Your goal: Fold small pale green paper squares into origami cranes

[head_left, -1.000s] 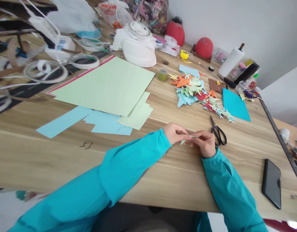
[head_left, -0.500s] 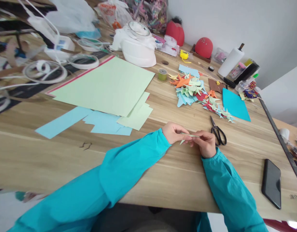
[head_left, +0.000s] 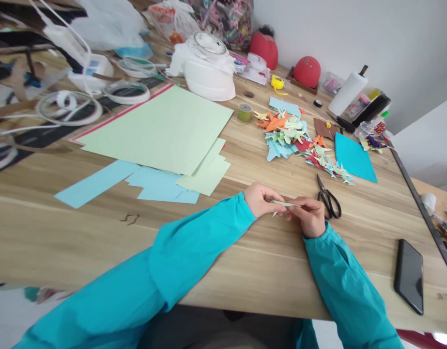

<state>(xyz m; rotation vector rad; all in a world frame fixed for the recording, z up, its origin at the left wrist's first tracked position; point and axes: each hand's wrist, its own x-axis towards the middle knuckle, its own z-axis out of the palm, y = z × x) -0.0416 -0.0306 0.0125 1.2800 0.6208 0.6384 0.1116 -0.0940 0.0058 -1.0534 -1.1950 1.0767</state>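
Note:
Both of my hands meet low over the wooden table [head_left: 81, 232], pinching one small folded piece of pale green paper [head_left: 284, 205]. My left hand [head_left: 261, 199] grips its left end with curled fingers. My right hand [head_left: 310, 215] grips its right end, thumb on top. Both arms wear teal sleeves. Black scissors [head_left: 328, 198] lie just right of my right hand. Beyond them sits a heap of several small folded paper shapes [head_left: 296, 138] in orange, green, blue and red.
A large pale green sheet [head_left: 161, 128] and light blue paper offcuts [head_left: 129, 182] lie to the left. A teal sheet [head_left: 354, 157], a green thread spool [head_left: 245, 112], tape rolls [head_left: 127, 92], a white container [head_left: 208, 72], a paper roll [head_left: 348, 92] and a black phone [head_left: 408, 274] stand around.
My fingers have shifted slightly on the folded green paper, and my left hand has edged a little upward. Everything else on the table stays where it was.

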